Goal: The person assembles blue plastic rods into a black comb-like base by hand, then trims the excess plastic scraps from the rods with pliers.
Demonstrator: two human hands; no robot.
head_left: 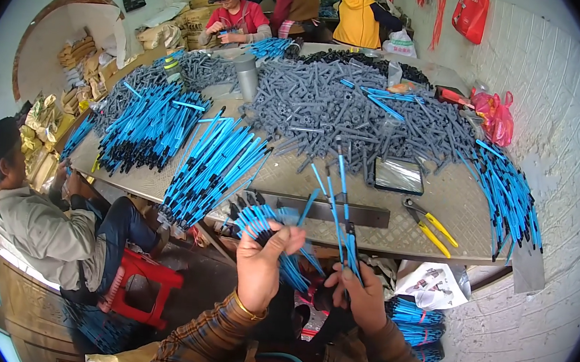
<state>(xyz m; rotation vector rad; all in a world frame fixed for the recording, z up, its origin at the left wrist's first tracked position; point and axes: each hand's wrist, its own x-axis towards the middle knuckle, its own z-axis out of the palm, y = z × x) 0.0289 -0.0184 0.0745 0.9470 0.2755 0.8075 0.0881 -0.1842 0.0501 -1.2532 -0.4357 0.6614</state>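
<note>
Below the table's front edge, my left hand (262,256) is closed, thumb pressed to its fingers. What is in that pinch is smeared by motion. A bundle of thin blue sticks with black ends (255,221) shows just above and behind it; I cannot tell whether the hand grips the bundle. My right hand (364,298) is wrapped round several blue sticks (350,247) with black fittings, which point up over the table edge. A dark metal bar (364,216) lies on the table behind them. Yellow-handled pliers (433,228) rest to the right.
Grey plastic pieces (332,111) heap across the table (291,174). Blue stick piles (214,166) lie left, and another (504,193) right. A dark rectangular tray (398,176) and grey cylinder (246,76) stand among them. A person (52,227) sits left beside a red stool (141,285); others work behind.
</note>
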